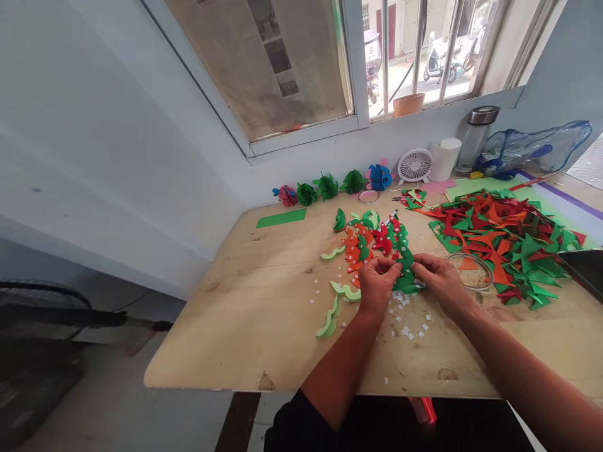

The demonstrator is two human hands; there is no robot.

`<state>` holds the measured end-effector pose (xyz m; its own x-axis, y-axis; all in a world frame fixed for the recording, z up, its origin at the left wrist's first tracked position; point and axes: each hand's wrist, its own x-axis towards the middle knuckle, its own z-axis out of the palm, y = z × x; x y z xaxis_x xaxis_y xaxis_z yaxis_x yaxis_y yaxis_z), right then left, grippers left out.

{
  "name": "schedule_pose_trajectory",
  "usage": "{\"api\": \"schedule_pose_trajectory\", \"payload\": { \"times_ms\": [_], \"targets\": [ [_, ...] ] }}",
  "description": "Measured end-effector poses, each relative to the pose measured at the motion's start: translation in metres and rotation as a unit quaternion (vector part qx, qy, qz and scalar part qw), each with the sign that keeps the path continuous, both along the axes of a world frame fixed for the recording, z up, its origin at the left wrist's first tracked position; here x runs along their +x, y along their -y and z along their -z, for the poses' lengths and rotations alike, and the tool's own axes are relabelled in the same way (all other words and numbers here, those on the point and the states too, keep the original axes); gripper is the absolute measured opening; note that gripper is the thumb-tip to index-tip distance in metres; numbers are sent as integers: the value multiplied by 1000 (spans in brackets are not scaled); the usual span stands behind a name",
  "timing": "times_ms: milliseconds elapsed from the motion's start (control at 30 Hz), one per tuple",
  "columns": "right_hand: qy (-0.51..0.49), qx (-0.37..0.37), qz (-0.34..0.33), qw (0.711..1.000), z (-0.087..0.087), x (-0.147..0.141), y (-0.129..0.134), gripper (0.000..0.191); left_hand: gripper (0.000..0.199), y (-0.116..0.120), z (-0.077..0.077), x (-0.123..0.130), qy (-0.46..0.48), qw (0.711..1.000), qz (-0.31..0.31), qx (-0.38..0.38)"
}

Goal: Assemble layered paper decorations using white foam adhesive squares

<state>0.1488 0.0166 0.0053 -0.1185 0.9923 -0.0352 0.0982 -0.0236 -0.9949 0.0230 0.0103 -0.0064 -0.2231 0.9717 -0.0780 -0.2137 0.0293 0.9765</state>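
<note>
Both hands meet over a dark green paper piece near the middle of the wooden table. My left hand pinches its left side, thumb and forefinger together. At its right edge, my right hand is closed with fingertips on the paper. Whatever small bit lies between the fingertips is too small to make out. Just beyond are orange scalloped paper pieces and red ones with small white squares on them. Loose white squares are scattered in front of the hands. Light green wavy strips lie to the left.
A large heap of red, orange and green paper scraps covers the right side, beside a tape roll and a phone. Paper flowers, a small fan and a glass bottle stand along the wall.
</note>
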Motion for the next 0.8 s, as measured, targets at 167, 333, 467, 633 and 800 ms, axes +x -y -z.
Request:
{"api": "schedule_pose_trajectory", "payload": {
  "times_ms": [167,333,467,633,800],
  "targets": [
    [3,5,-1,1000,0,-1,0,18,12,0,1,2,-19,999,-17,21],
    [-6,-1,2,1000,0,-1,1,18,12,2,1,4,-27,999,-27,20],
    [-8,7,3,1000,1,-1,0,19,12,3,0,4,-22,999,-37,18],
    [-26,2,1,1000,3,-2,0,21,13,2,0,4,-19,999,-43,21],
    [-33,6,-4,999,4,-1,0,19,15,0,7,4,-16,999,-46,17]
  ]
}}
